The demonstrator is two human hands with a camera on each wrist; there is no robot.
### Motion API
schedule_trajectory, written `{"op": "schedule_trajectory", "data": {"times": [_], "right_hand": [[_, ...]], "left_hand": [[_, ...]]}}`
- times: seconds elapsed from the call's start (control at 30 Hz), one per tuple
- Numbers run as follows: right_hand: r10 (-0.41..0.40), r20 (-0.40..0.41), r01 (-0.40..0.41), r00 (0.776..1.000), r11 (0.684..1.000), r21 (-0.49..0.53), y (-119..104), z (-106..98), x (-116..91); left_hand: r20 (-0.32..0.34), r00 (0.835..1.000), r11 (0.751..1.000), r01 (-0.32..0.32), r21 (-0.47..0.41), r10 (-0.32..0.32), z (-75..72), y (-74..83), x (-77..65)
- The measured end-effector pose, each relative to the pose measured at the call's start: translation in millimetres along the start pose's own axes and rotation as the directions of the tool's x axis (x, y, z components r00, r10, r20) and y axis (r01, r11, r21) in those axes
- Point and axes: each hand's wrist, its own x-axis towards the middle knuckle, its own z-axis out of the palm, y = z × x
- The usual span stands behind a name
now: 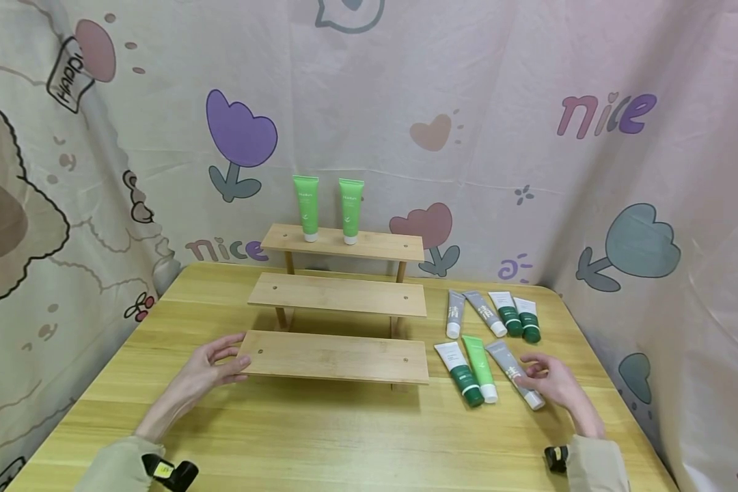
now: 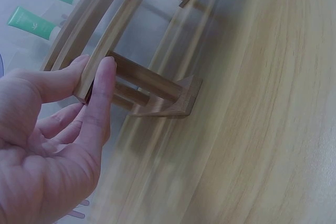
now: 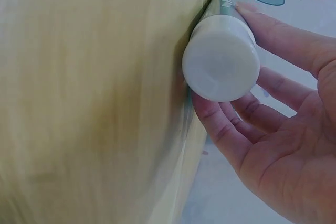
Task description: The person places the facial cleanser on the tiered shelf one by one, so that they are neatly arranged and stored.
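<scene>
A three-tier wooden display stand (image 1: 338,355) stands mid-table. My left hand (image 1: 212,362) pinches the left end of its lowest board, thumb on top and fingers beneath, as the left wrist view shows. On the top board two green tubes (image 1: 308,208) stand upright on their white caps. My right hand (image 1: 550,379) is at a grey tube (image 1: 509,365) lying on the table at the right. In the right wrist view its white cap (image 3: 221,59) faces the camera, with thumb and fingers on either side of the tube.
Left of the right hand lie a green tube (image 1: 480,365) and a white-and-green tube (image 1: 458,369). Behind them are two grey tubes (image 1: 454,313) and two more white-and-green tubes (image 1: 506,313). A patterned curtain (image 1: 492,82) hangs behind the table (image 1: 320,437).
</scene>
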Motion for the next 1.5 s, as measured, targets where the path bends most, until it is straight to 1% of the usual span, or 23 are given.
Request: {"op": "schedule_trajectory", "data": {"times": [0.2,0.3,0.57,0.77,0.9,1.07,1.37,1.5], "right_hand": [[0.032,0.024,-0.032,0.999,0.999,0.013,-0.4,-0.6,2.1],[0.034,0.032,-0.034,0.999,0.999,0.006,-1.3,-1.2,2.5],[0.009,0.023,-0.009,1.0,1.0,-0.02,-2.9,-2.5,3.4],[0.01,0.012,-0.011,1.0,1.0,0.023,-4.4,-2.1,2.2],[0.029,0.009,-0.029,1.0,0.998,0.056,-3.9,-0.9,1.9],[0.052,0.008,-0.052,0.999,0.996,0.07,-3.5,0.0,1.4],[0.056,-0.016,-0.055,0.998,0.995,0.081,-2.7,0.5,1.1],[0.055,-0.026,-0.052,0.998,0.994,0.101,-4.9,0.0,1.4]], "left_hand": [[0.005,1.0,1.0,0.003,0.0,-0.003,0.1,-0.9,0.0],[0.007,1.0,1.0,0.004,-0.003,-0.004,0.0,-1.3,0.1],[0.006,1.0,1.0,0.004,-0.007,-0.004,-0.1,-0.7,-0.1],[-0.001,1.0,1.0,0.005,-0.002,-0.005,0.4,-0.2,0.4],[-0.004,1.0,1.0,0.001,0.002,-0.001,0.3,0.1,0.6],[-0.002,1.0,1.0,0.002,0.002,-0.002,0.2,0.0,0.3],[0.0,1.0,1.0,0.003,-0.002,-0.003,0.0,-0.3,0.1],[-0.003,1.0,1.0,0.007,-0.002,-0.007,0.4,0.1,0.0]]}}
